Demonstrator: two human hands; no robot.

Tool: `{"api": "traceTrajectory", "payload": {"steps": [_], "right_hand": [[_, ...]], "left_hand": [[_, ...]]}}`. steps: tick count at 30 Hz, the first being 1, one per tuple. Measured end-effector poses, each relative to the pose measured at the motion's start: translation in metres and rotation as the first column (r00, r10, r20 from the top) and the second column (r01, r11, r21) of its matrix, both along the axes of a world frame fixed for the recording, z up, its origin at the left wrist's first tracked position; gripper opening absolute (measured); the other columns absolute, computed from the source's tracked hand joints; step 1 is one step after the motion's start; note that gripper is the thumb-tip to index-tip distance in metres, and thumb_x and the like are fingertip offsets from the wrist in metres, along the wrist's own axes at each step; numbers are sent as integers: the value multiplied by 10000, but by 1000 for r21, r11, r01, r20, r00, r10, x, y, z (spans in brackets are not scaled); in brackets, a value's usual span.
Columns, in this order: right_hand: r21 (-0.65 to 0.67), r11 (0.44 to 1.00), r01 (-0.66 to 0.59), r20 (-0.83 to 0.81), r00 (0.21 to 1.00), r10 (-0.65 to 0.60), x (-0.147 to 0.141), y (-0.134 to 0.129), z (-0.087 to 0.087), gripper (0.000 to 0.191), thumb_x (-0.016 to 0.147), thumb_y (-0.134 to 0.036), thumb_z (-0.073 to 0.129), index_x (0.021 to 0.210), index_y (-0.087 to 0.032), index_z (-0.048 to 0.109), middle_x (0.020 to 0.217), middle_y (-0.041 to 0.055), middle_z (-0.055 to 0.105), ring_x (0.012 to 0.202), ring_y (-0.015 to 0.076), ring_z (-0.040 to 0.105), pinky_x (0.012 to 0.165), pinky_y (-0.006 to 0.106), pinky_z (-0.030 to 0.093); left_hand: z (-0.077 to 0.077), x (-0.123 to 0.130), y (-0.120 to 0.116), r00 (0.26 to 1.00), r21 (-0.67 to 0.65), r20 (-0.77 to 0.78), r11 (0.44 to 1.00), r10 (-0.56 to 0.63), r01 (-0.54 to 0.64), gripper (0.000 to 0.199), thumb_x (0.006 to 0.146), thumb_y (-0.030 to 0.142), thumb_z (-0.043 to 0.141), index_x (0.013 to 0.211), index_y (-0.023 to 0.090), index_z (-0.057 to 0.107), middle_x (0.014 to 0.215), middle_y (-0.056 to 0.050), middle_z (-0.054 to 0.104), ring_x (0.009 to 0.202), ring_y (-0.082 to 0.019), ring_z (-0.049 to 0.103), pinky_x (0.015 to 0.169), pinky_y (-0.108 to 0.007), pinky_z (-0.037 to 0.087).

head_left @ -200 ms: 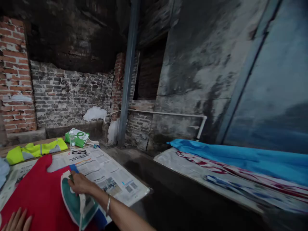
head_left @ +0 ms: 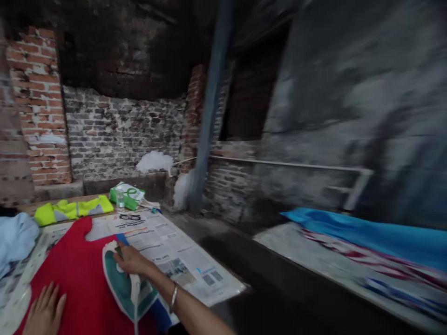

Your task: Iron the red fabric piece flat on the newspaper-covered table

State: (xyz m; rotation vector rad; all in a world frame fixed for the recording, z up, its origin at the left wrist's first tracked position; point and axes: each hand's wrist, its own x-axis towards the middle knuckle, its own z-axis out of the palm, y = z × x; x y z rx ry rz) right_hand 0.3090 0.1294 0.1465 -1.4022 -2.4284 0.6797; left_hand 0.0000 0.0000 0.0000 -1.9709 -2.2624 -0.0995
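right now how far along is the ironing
Done: can't judge how much is pressed.
In hand: the right hand grips the iron on the red garment, which the left hand lies flat on.
Left: the yellow vest and light blue cloth lie aside.

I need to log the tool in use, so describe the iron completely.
The iron has a teal-green body with a white rim and a white cord running down toward the bottom edge of the view. It lies on the red garment, nose pointing away from the person. The right hand grips its handle, hiding it. Its soleplate is out of sight.
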Motion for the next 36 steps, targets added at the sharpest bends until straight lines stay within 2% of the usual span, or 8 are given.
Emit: {"api": "traceTrajectory", "payload": {"steps": [3,5,10,14,19,24,29,36], "right_hand": [[-68,996,52,-17,998,-53,-22,15,2,350,1083,-271,500,1372,-127,634,996,130,834,881,220,815,804,274,565],[-89,990,105,7,994,-105,-40,28,5,294,1096,-261,491,1316,-153,654,907,88,827,752,184,797,715,241,538],[-86,992,90,52,995,-86,-63,43,15,339,1079,-208,506,1363,-62,619,884,148,814,897,214,801,770,249,509],[-129,992,11,98,995,2,-35,24,11,393,1062,-216,521,1414,-60,597,830,112,796,826,223,786,789,265,507],[-207,961,-185,99,973,209,27,-25,2,623,1060,-332,517,1624,-84,422,660,5,699,671,237,745,807,313,537],[-284,913,-294,55,945,322,48,-57,4,685,1044,-385,521,1686,-190,381,821,22,755,617,204,723,827,323,561],[-246,907,-343,41,931,363,7,-60,12,652,1044,-325,494,1662,-139,403,1001,106,807,653,205,747,767,301,565],[-157,906,-392,55,913,405,-95,-33,21,596,1035,-272,535,1613,-153,449,1210,147,799,740,192,779,785,273,561]], "left_hand": [[15,26,-9,982,22,115,988,147,-151,649,1064,392,296,1547,55,571,1664,-160,477,1590,-321,413,1314,-526,367],[18,35,-12,973,26,165,985,164,-171,660,1081,405,295,1564,28,539,1682,-176,447,1602,-325,393,1334,-522,331],[13,35,-18,953,114,271,978,136,-172,604,1089,391,370,1525,34,587,1648,-211,497,1580,-345,439,1317,-560,361],[11,35,-18,917,186,388,966,95,-179,635,1074,400,406,1494,-45,574,1626,-274,507,1572,-382,447,1323,-577,335],[2,33,-12,862,217,501,952,80,-215,632,1071,444,408,1505,15,575,1655,-244,494,1600,-350,412,1346,-543,289],[-2,32,-16,776,288,629,911,51,-293,639,1068,502,410,1527,84,562,1610,-218,571,1560,-318,485,1334,-527,325],[2,31,-20,636,319,771,846,31,-427,686,1098,545,304,1625,126,436,1657,-196,525,1559,-283,491,1315,-509,370],[7,26,-15,510,348,860,764,-28,-544,703,1096,556,290,1646,130,396,1685,-175,497,1619,-259,391,1354,-462,293]]}}
